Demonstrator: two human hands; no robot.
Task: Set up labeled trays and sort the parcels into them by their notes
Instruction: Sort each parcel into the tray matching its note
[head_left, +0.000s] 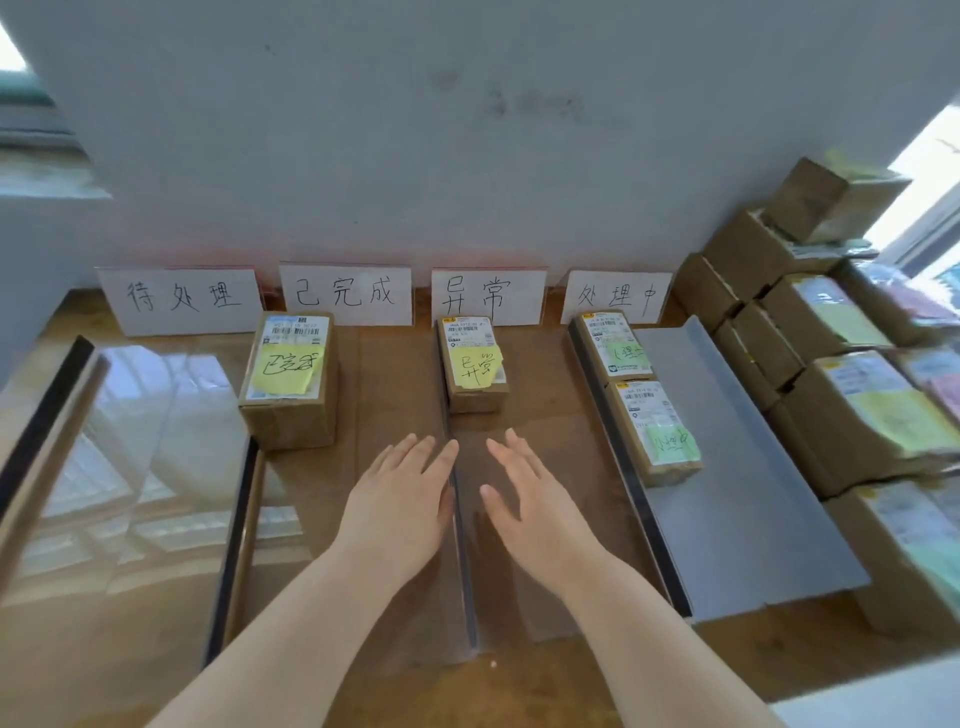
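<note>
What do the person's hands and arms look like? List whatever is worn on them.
Nothing is worn. The left hand and right hand are bare: no gloves, rings or watch show. The left forearm and right forearm are uncovered down to the picture's lower edge, with no sleeve in view.

clear trays (156, 441): four side by side | label cards (345, 293): upright, far ends | yellow-note parcels (288, 379): second, third tray | green-note parcels (654, 431): two, rightmost tray | parcel stack (852, 410): far right

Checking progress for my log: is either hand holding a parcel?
No, the left hand and right hand are open, fingers straight, holding nothing.
</note>
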